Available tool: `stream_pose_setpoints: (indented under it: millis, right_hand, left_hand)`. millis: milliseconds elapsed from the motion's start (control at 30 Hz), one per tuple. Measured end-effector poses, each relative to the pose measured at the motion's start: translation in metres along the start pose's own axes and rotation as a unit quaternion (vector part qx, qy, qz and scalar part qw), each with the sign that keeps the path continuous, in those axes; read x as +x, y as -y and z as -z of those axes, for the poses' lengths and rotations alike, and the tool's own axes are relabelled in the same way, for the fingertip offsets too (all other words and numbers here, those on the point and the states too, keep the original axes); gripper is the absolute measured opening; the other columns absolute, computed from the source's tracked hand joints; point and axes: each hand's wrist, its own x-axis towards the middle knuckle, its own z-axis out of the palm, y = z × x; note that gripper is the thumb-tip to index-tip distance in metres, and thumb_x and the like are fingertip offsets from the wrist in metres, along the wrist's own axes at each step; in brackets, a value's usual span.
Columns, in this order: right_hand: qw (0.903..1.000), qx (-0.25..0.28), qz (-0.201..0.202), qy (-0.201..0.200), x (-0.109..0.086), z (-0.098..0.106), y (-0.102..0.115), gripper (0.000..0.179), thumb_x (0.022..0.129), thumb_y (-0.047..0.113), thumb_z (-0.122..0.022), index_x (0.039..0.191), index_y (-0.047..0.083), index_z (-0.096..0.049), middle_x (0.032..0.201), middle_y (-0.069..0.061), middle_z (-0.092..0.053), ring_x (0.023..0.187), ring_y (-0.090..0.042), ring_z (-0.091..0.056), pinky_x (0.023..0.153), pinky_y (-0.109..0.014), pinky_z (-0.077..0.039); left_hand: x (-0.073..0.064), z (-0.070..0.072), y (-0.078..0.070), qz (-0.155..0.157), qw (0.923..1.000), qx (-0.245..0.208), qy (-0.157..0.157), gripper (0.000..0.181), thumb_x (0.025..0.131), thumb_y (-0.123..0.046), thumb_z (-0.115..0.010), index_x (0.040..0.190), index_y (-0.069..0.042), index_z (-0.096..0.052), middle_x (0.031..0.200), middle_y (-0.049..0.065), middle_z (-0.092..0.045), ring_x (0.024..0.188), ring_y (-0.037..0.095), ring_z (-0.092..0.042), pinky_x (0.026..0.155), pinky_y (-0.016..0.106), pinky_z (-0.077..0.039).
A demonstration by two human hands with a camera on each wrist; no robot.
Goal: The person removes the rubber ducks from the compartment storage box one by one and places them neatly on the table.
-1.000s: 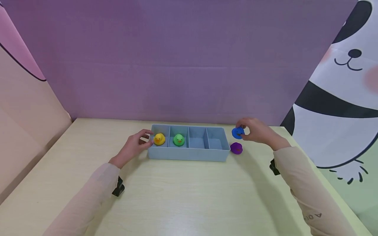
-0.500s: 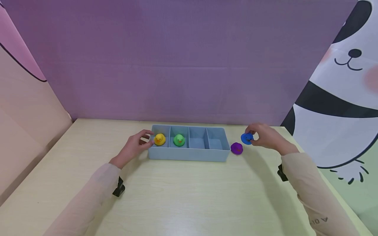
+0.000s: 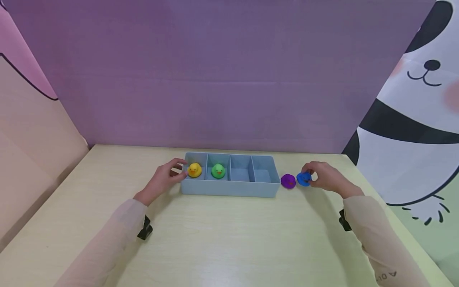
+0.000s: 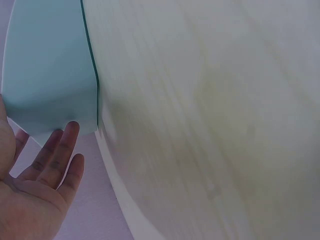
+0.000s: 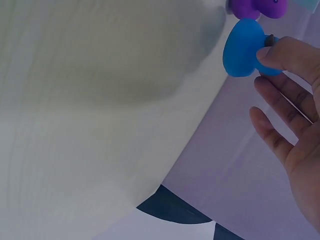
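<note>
Blue duck (image 3: pixel 303 179) held roughly upright, facing head camera

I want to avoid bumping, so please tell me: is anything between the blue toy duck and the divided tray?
Yes, the purple toy duck sits on the table between the blue toy duck, pinched by the right hand, and the divided tray.

A panda print (image 3: pixel 412 167) borders the purple backdrop (image 3: pixel 222 75).
</note>
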Motion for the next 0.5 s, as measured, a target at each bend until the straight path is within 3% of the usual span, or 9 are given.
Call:
stream_pose_setpoints:
  millis: [500]
  right_hand:
    - [0.9999,0.000,0.011,-0.002,-0.005,-0.013,-0.005,0.031,0.069,-0.007,-0.071,0.098,-0.001,-0.062,0.094,-0.012,-0.064,0.088,-0.030,-0.059,0.083,-0.049,-0.050]
  left_hand:
    - [-0.002,0.001,-0.002,0.004,1.0000,0.000,0.003,0.039,0.089,-0.021,-0.059,0.125,-0.010,-0.049,0.118,0.020,-0.057,0.092,0.030,-0.064,0.084,0.044,-0.051]
